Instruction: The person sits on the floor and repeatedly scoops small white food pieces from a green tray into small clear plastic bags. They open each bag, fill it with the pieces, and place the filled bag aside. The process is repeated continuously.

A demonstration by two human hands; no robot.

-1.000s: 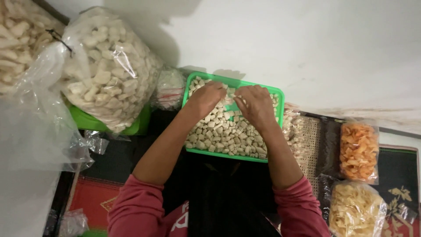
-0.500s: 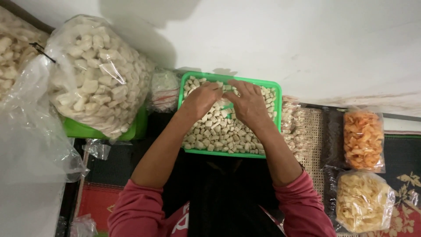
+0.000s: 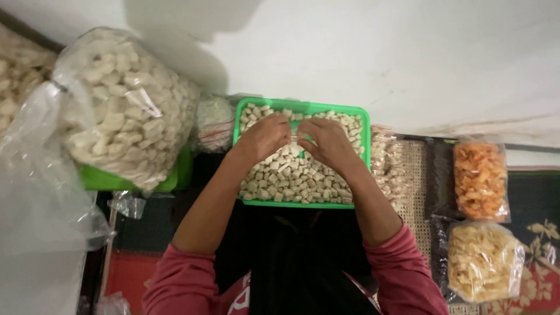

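Observation:
A green plastic tray [image 3: 364, 125] full of small pale cracker pieces [image 3: 291, 178] lies in front of me on the floor. My left hand [image 3: 265, 137] and my right hand [image 3: 326, 140] hover over its middle, fingertips almost meeting. Between them they pinch something small and thin, clear or whitish; what it is I cannot make out. Both forearms reach in from pink sleeves.
A large clear bag of pale crackers [image 3: 125, 108] sits on a green basin [image 3: 175, 175] at left. Empty clear plastic [image 3: 41, 192] lies further left. Sealed packs of orange snacks [image 3: 479, 179] and yellow chips [image 3: 481, 262] lie at right. A white wall [image 3: 379, 52] stands behind.
Both hands have drawn together over the tray's middle, their fingertips now nearly touching. The view has shifted slightly.

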